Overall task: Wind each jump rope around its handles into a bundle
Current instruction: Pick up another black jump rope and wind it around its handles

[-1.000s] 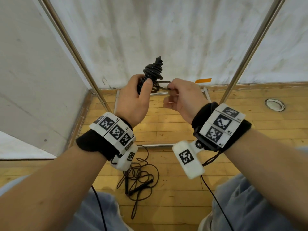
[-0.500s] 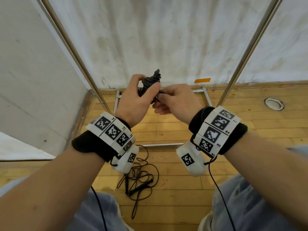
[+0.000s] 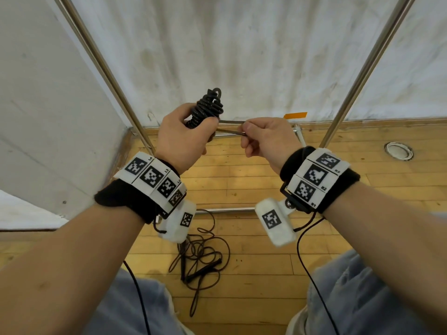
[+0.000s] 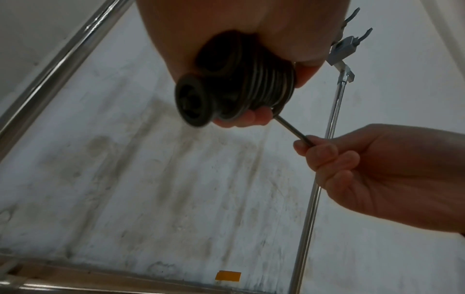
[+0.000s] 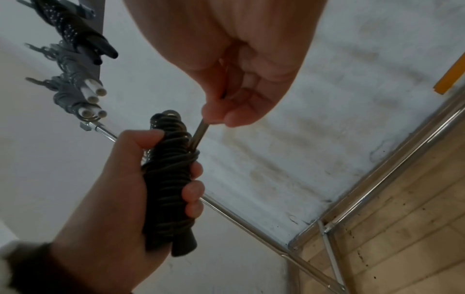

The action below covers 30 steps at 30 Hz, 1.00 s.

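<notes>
Black wristbands (image 3: 125, 199) carry white tag blocks (image 3: 151, 176), white camera pods (image 3: 275, 222) and thin black cables (image 3: 312, 279); light-blue jeans (image 3: 358, 298).

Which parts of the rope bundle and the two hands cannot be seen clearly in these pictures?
- Handles inside the bundle: covered by the rope coils and the left hand, all views.
- Rope end: hidden inside the right hand.
- Loose rope on the floor: partly behind the wrist camera, head view.
</notes>
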Each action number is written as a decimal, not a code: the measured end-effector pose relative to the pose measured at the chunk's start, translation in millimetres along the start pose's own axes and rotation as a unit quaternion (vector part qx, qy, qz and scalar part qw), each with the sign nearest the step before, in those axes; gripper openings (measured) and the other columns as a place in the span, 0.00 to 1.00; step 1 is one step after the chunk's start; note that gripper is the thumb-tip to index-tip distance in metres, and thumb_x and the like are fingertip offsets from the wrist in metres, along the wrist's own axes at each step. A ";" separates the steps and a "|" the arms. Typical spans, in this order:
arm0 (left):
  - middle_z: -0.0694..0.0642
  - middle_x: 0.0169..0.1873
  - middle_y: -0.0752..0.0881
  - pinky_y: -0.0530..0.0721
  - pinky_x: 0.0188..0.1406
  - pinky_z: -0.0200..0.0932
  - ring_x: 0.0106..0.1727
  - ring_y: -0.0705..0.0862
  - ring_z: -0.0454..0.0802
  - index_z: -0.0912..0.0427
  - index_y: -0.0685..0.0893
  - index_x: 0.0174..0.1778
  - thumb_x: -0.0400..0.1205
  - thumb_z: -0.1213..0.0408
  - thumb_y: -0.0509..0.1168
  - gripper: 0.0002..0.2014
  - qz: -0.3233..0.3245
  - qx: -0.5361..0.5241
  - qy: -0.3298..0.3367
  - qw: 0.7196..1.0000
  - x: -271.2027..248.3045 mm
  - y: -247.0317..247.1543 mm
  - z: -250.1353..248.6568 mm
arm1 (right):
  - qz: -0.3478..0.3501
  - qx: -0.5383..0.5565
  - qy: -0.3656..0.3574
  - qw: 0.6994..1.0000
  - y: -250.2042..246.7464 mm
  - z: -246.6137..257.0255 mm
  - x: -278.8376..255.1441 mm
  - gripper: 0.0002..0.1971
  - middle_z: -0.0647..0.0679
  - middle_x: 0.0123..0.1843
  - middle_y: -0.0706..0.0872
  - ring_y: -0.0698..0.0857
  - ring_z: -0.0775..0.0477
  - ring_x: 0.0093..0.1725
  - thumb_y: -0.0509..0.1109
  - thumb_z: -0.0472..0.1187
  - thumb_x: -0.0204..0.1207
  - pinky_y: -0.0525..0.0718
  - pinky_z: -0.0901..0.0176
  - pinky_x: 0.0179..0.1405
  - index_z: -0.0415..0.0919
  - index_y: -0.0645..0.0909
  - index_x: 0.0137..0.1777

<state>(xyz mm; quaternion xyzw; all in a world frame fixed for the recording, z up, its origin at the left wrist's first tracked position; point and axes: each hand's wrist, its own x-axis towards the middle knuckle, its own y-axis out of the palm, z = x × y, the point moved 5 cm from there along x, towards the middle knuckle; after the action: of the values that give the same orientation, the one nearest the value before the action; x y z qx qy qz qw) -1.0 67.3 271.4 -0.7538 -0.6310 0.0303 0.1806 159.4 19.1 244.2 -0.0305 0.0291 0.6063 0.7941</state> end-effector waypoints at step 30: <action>0.49 0.27 0.86 0.82 0.22 0.41 0.23 0.86 0.50 0.49 0.82 0.42 0.71 0.54 0.72 0.08 0.070 0.031 -0.012 0.997 -1.3 9.6 -1.6 | 0.087 -0.306 -0.122 0.940 13.5 11.3 -1.5 0.14 0.56 0.22 0.70 0.67 0.60 0.19 0.62 0.45 0.82 0.66 0.67 0.24 0.38 0.86 0.49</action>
<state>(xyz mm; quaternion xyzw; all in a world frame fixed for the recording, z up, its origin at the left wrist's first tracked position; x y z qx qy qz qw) 8.1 64.4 269.7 -0.7895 -0.5777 0.0714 0.1944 146.1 22.2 255.4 -0.1951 -0.2527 0.6519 0.6878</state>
